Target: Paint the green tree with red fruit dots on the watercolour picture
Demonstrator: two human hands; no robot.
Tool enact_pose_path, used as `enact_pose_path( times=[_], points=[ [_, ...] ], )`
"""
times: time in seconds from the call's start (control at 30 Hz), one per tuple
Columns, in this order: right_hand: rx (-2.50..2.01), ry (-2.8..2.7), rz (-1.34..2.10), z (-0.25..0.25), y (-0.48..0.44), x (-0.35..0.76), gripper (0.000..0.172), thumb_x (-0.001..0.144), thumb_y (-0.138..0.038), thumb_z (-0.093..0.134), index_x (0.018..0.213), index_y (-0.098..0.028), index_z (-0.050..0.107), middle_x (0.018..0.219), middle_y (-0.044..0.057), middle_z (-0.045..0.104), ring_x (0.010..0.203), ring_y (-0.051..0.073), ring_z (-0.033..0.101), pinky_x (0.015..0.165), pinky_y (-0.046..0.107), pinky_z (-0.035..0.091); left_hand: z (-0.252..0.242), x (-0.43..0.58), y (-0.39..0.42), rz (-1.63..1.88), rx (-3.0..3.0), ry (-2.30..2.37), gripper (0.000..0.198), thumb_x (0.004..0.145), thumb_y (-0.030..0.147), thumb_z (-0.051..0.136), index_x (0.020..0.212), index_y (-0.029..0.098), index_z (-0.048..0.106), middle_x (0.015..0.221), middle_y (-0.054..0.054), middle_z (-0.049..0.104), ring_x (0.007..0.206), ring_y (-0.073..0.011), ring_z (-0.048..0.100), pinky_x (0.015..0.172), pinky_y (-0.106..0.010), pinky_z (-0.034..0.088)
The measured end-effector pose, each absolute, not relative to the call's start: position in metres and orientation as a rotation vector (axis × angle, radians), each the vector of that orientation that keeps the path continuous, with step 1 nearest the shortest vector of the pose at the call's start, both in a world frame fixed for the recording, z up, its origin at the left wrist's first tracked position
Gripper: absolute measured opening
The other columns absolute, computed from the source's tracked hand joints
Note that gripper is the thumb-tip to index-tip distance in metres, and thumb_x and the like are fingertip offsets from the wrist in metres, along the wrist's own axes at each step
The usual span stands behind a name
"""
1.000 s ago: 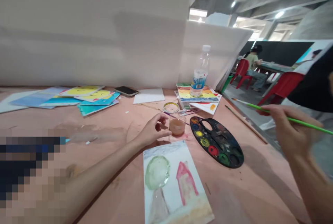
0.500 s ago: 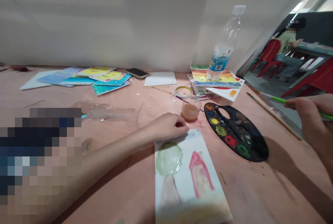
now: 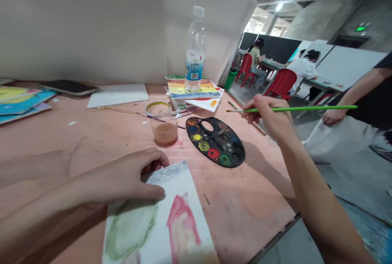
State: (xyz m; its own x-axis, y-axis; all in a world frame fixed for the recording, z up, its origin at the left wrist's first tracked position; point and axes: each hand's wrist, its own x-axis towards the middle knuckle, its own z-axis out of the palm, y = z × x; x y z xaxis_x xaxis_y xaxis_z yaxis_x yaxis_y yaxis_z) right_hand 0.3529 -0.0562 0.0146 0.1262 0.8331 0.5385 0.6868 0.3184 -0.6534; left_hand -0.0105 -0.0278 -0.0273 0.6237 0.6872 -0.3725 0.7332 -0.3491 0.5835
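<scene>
My right hand (image 3: 269,117) is raised above the table's right side, pinching a green-handled paintbrush (image 3: 318,108). The brush lies nearly level, its bristle tip pointing left. Below and left of it rests a black oval paint palette (image 3: 228,139) with wells of orange, blue, yellow, red and green. My left hand (image 3: 131,176) lies on the upper left of a watercolour painting (image 3: 190,198), thumb on the paper and apart from the curled fingers. The painting has a pale green round shape and a pink-outlined tower. Just beyond stands a clear cup (image 3: 165,133) of brownish water.
A plastic bottle (image 3: 195,59) stands on stacked paintings (image 3: 180,88) by the wall. Behind the cup are a tape roll (image 3: 157,108) and a white sheet (image 3: 118,94); a phone (image 3: 69,87) lies farther left. Several people are beyond the table, one standing close at right (image 3: 364,92).
The view has swung right, showing more of the room. My left hand's thumb and fingers have spread apart on the painting. My right hand still holds the brush, now fully in view.
</scene>
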Motion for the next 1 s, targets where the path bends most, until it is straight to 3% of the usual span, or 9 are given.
enact_pose_path(
  times=[0.1,0.2,0.37,0.53,1.0],
  points=[
    [-1.444,-1.614,0.338,0.013,-0.052,0.345,0.038,0.087,-0.05,0.066,0.069,-0.016,0.063,0.058,0.002,0.06,0.048,0.011,0.052,0.044,0.023,0.039,-0.023,-0.009,-0.031,-0.118,2.1,1.1,0.037,0.069,0.042,0.074,0.101,0.026,0.066,0.094,0.0,0.065,0.084,-0.021,0.057,0.068,-0.028,0.042],
    [-1.453,-1.641,0.368,0.008,-0.051,0.331,0.041,0.079,-0.044,0.075,0.06,-0.019,0.049,0.051,-0.005,0.046,0.046,0.007,0.038,0.044,0.022,0.028,-0.017,-0.005,-0.035,-0.125,2.103,1.124,0.043,0.063,0.041,0.075,0.101,0.024,0.066,0.096,-0.002,0.066,0.085,-0.0233,0.058,0.069,-0.029,0.043],
    [-1.446,-1.862,0.567,0.003,-0.06,0.309,0.042,0.087,-0.047,0.063,0.061,-0.02,0.045,0.052,-0.005,0.045,0.048,0.009,0.042,0.047,0.024,0.03,-0.009,0.001,-0.038,-0.14,2.12,1.161,0.045,0.061,0.043,0.073,0.1,0.022,0.065,0.095,-0.002,0.066,0.085,-0.024,0.058,0.07,-0.03,0.043],
    [-1.409,-2.121,0.673,0.0,-0.065,0.305,0.047,0.09,-0.044,0.059,0.057,-0.02,0.037,0.053,-0.006,0.034,0.052,0.009,0.034,0.05,0.025,0.026,-0.011,0.003,-0.039,-0.11,2.125,1.187,0.044,0.061,0.043,0.071,0.099,0.023,0.066,0.094,-0.001,0.066,0.083,-0.0239,0.058,0.069,-0.03,0.043],
    [-1.426,-2.207,0.729,-0.007,-0.063,0.299,0.046,0.091,-0.043,0.058,0.058,-0.02,0.036,0.052,-0.007,0.036,0.051,0.009,0.035,0.052,0.026,0.023,-0.014,0.001,-0.036,-0.116,2.13,1.163,0.034,0.063,0.041,0.067,0.092,0.023,0.063,0.087,-0.001,0.064,0.08,-0.0231,0.056,0.065,-0.03,0.039]
  ],
)
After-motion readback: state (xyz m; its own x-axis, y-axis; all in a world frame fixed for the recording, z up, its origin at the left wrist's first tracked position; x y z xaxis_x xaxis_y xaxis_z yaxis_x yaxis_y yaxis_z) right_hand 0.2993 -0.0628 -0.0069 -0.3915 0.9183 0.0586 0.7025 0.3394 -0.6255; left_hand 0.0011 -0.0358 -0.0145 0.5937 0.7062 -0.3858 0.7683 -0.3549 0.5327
